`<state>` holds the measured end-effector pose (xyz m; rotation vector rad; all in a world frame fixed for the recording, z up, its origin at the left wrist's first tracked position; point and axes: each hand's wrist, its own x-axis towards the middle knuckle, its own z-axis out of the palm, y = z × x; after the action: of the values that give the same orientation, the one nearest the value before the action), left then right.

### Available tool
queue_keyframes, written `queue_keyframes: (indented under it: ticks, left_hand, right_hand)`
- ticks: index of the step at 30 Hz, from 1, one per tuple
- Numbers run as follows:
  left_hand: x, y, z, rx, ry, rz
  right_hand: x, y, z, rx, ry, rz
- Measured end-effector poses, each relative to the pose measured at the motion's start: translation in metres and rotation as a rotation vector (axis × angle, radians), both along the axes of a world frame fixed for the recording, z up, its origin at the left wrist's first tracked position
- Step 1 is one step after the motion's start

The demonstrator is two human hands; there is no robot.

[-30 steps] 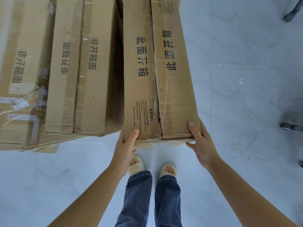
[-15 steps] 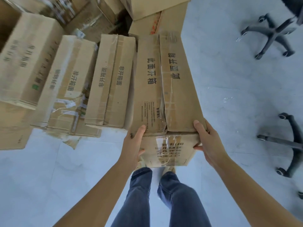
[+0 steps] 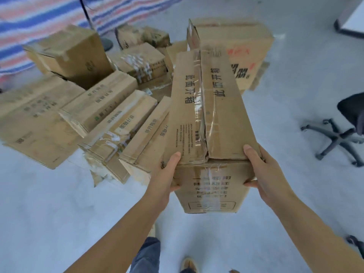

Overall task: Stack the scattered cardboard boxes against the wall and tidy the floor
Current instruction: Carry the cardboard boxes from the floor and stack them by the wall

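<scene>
A long cardboard box (image 3: 208, 119) with black printed characters and clear tape is lifted off the floor in front of me, its near end toward my body. My left hand (image 3: 165, 174) grips the near left corner, thumb on top. At the near right corner my right hand (image 3: 262, 170) grips the same way. A pile of scattered cardboard boxes (image 3: 94, 107) lies on the floor to the left and behind. One large box with red marks (image 3: 246, 46) stands behind the held box.
A striped tarp (image 3: 39, 18) covers the far left with a black stand pole (image 3: 86, 14) in front. An office chair (image 3: 342, 131) on castors stands at the right. A white desk corner (image 3: 352, 18) is at top right. Pale floor (image 3: 59, 223) stretches near me.
The long box has risen from the floor in both hands, its near end now showing. My view has lifted, bringing the tarp and more boxes into sight.
</scene>
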<state>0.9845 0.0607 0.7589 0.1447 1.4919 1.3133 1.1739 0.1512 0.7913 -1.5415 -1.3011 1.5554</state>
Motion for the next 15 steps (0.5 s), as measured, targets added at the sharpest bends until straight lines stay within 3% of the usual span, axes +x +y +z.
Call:
queue_keyframes:
  ticks: [8, 15]
  left_hand:
    - [0.016, -0.062, 0.039, 0.069, 0.063, 0.203]
    - [0.013, -0.182, 0.051, 0.116, 0.143, 0.475]
  right_hand:
    - [-0.002, -0.022, 0.053, 0.093, 0.053, 0.233]
    - [-0.052, -0.097, 0.068, 0.081, 0.055, 0.506]
